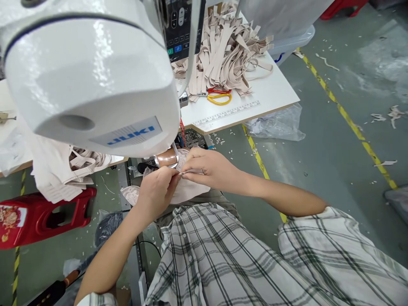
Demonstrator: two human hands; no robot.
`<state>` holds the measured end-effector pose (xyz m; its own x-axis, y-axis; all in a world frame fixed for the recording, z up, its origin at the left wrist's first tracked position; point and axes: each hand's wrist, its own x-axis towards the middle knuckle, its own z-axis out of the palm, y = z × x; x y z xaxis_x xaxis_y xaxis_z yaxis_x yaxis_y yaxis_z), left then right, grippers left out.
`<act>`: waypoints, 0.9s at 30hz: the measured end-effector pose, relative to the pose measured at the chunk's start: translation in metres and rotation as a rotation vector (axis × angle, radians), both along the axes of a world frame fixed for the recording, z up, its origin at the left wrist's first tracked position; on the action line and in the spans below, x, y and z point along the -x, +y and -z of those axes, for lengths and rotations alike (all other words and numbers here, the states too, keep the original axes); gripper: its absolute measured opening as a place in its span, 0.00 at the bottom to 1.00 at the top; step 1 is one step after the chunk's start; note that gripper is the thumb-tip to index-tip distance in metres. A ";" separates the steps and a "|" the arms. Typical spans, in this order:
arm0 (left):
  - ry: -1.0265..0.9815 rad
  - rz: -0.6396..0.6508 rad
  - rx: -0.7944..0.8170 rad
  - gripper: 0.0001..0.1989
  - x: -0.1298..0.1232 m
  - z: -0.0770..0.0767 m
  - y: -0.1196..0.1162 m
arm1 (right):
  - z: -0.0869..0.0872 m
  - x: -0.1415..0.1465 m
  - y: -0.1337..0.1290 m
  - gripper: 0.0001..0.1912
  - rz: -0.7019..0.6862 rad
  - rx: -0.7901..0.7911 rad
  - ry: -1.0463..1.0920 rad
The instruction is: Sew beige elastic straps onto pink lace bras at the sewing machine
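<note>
My left hand (157, 187) and my right hand (208, 169) meet in front of the sewing machine's head. Between them, thumbs and fingertips pinch the edge of a beige garment piece (186, 190). Its plain cloth hangs below the hands over my lap, and patterned lace shows at its left end and behind my right fingers. Just beyond my left hand is the machine's copper-coloured rounded arm (167, 159), with a bent metal bar beside it. The white sewing machine head (95, 80) hides what lies behind it.
Beige strips (226, 55) lie heaped on the white table (270, 95), with red-and-yellow scissors (219, 97) at their edge. More beige pieces (57, 165) hang off the left table. A red stool (47, 216) stands below. Plastic bags (277, 123) and scraps lie near the floor.
</note>
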<state>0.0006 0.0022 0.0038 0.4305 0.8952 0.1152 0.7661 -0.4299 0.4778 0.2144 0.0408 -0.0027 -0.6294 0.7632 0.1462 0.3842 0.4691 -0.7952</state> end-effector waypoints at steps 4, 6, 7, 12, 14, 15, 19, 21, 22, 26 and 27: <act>-0.078 -0.191 -0.008 0.13 0.004 0.009 0.002 | -0.007 0.014 0.026 0.10 -0.016 0.019 0.007; -0.026 -0.288 -0.116 0.13 0.011 0.018 0.002 | -0.011 0.023 0.041 0.09 -0.018 0.067 -0.054; 0.026 -0.285 -0.187 0.13 0.016 0.023 0.002 | -0.013 0.027 0.046 0.09 -0.023 0.082 -0.091; 0.218 -0.001 -0.560 0.16 0.044 0.042 0.007 | -0.025 0.036 0.053 0.10 -0.064 0.032 -0.229; 0.273 0.069 -0.635 0.20 0.053 0.045 0.011 | -0.028 0.037 0.051 0.10 -0.075 0.034 -0.264; 0.299 0.091 -0.655 0.21 0.055 0.045 0.013 | -0.028 0.037 0.051 0.10 -0.079 0.031 -0.276; 0.363 0.116 -0.691 0.21 0.055 0.043 0.018 | -0.017 0.034 0.044 0.11 -0.026 -0.059 -0.262; 0.392 0.086 -0.662 0.20 0.050 0.039 0.018 | -0.004 0.032 0.036 0.09 0.057 -0.188 -0.186; 0.408 0.069 -0.630 0.19 0.047 0.036 0.017 | 0.004 0.032 0.030 0.10 0.104 -0.280 -0.143; 0.424 0.063 -0.514 0.18 0.042 0.027 0.017 | 0.032 0.034 0.009 0.10 0.302 -0.636 -0.036; 0.409 0.083 -0.514 0.18 0.044 0.026 0.019 | 0.037 0.035 0.006 0.09 0.350 -0.681 -0.032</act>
